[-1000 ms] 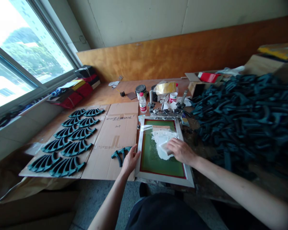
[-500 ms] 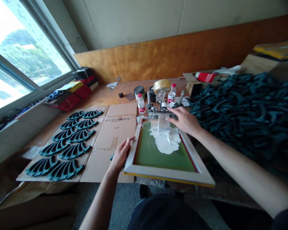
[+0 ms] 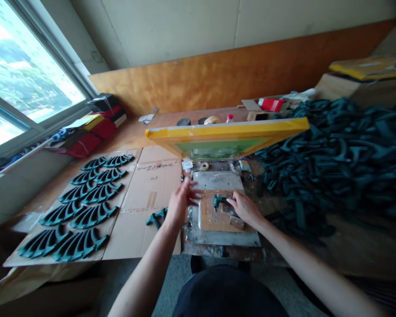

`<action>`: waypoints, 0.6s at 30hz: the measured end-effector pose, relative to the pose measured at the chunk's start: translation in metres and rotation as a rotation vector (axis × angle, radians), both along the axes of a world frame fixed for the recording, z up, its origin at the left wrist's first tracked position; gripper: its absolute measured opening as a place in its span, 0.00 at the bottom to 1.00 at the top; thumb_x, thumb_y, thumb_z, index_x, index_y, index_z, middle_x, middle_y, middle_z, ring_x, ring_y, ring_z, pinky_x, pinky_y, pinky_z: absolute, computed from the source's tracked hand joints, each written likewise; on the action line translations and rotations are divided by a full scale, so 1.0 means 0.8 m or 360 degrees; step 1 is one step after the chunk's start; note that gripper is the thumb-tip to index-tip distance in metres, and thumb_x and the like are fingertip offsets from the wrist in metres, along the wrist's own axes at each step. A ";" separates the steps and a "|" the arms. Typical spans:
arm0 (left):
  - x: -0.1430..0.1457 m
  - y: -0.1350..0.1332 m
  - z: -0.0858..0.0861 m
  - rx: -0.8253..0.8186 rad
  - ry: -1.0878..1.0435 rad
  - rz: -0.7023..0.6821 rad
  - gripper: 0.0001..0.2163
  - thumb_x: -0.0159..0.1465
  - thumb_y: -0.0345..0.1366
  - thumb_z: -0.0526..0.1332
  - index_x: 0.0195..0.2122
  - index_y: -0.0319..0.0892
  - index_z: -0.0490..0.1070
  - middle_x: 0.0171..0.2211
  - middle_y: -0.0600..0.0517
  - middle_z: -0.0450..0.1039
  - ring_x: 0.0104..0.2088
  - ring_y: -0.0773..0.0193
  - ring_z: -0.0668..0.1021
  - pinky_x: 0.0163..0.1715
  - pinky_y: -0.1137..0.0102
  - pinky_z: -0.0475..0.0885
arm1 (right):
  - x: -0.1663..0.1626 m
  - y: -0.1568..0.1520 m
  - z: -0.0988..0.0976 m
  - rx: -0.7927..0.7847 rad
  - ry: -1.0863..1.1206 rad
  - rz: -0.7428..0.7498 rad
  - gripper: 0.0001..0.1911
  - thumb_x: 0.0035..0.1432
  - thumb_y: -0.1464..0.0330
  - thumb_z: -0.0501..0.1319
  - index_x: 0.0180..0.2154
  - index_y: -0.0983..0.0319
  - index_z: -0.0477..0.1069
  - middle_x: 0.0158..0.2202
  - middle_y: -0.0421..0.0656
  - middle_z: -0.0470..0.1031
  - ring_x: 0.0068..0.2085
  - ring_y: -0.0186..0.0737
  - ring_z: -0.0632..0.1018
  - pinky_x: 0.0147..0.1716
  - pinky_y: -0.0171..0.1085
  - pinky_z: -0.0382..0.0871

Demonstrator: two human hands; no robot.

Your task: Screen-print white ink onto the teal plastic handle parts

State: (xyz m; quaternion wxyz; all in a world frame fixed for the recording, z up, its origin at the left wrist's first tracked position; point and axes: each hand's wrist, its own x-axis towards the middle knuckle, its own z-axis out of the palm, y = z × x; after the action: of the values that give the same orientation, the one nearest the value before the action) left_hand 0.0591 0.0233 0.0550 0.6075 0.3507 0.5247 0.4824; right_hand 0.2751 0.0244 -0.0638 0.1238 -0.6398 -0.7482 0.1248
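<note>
My right hand (image 3: 246,208) has its fingers closed on one end of a dark green curved plastic handle (image 3: 218,201), which lies on the wooden jig board (image 3: 214,223). To the left, my left hand (image 3: 182,200) hovers by the board's edge, fingers spread and slightly blurred, with nothing in them. The screen-printing frame (image 3: 229,130) is tilted up beyond both hands, its yellow-taped edge raised and its green mesh facing down. Beside my left wrist, another dark green piece (image 3: 156,218) rests on the cardboard.
Rows of fanned green handles (image 3: 82,244) cover the left of the cardboard sheet (image 3: 132,220). A large heap of similar handles (image 3: 336,154) fills the right side. A red-capped bottle (image 3: 230,118) and jar lids (image 3: 184,122) show behind the raised frame.
The screen frame has swung up from lying flat, uncovering the jig and handle. My right hand has left the squeegee area and come down to the handle; my left hand has let go of the frame.
</note>
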 end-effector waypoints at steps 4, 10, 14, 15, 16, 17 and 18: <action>0.030 -0.081 -0.082 -0.0556 -0.0208 -0.0339 0.29 0.56 0.59 0.60 0.46 0.38 0.72 0.40 0.41 0.78 0.38 0.55 0.81 0.26 0.70 0.73 | -0.048 -0.040 0.034 0.0277 0.0375 0.0323 0.04 0.63 0.68 0.56 0.35 0.61 0.66 0.35 0.45 0.72 0.40 0.44 0.73 0.40 0.39 0.65; -0.093 -0.088 -0.144 -0.0613 0.0340 0.0383 0.20 0.61 0.53 0.56 0.37 0.39 0.68 0.31 0.46 0.78 0.26 0.64 0.80 0.22 0.74 0.70 | 0.045 -0.025 0.019 0.0169 0.0234 0.0438 0.15 0.57 0.79 0.53 0.42 0.60 0.71 0.41 0.45 0.75 0.44 0.41 0.74 0.44 0.39 0.68; -0.192 -0.087 -0.172 -0.0915 0.1162 0.0350 0.19 0.67 0.48 0.45 0.36 0.39 0.66 0.26 0.45 0.76 0.27 0.57 0.81 0.26 0.67 0.73 | 0.178 -0.003 -0.054 -0.0023 -0.0148 0.0262 0.19 0.48 0.77 0.54 0.40 0.56 0.74 0.38 0.46 0.78 0.44 0.46 0.76 0.43 0.42 0.69; -0.203 -0.089 -0.176 -0.0965 0.1292 0.0284 0.19 0.67 0.47 0.45 0.35 0.38 0.67 0.23 0.44 0.75 0.27 0.54 0.81 0.26 0.65 0.73 | 0.200 -0.003 -0.072 -0.0030 -0.0139 0.0248 0.19 0.47 0.75 0.55 0.40 0.55 0.75 0.39 0.47 0.78 0.46 0.47 0.75 0.44 0.43 0.69; -0.209 -0.091 -0.177 -0.0985 0.1378 0.0234 0.18 0.66 0.46 0.46 0.34 0.38 0.68 0.21 0.44 0.74 0.26 0.51 0.80 0.27 0.63 0.73 | 0.217 -0.003 -0.088 -0.0019 -0.0113 0.0246 0.18 0.47 0.73 0.55 0.40 0.54 0.75 0.40 0.47 0.78 0.47 0.48 0.75 0.46 0.45 0.68; -0.212 -0.091 -0.176 -0.0975 0.1423 0.0203 0.18 0.65 0.46 0.48 0.33 0.38 0.69 0.20 0.44 0.73 0.26 0.49 0.80 0.27 0.61 0.72 | 0.228 -0.003 -0.098 0.0007 -0.0085 0.0245 0.18 0.47 0.72 0.54 0.39 0.53 0.75 0.42 0.48 0.77 0.48 0.49 0.75 0.47 0.46 0.68; -0.211 -0.090 -0.174 -0.0931 0.1444 0.0184 0.16 0.64 0.46 0.50 0.32 0.39 0.70 0.19 0.45 0.72 0.26 0.48 0.80 0.28 0.60 0.72 | 0.234 -0.001 -0.102 0.0034 -0.0065 0.0247 0.18 0.47 0.71 0.54 0.38 0.53 0.75 0.43 0.49 0.77 0.48 0.50 0.75 0.47 0.48 0.68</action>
State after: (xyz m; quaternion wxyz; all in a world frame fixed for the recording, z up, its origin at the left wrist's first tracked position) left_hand -0.1101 -0.0488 -0.0839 0.3647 0.3106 0.8650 0.1493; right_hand 0.4619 0.0236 -0.1458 0.1052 -0.5810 -0.7991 0.1130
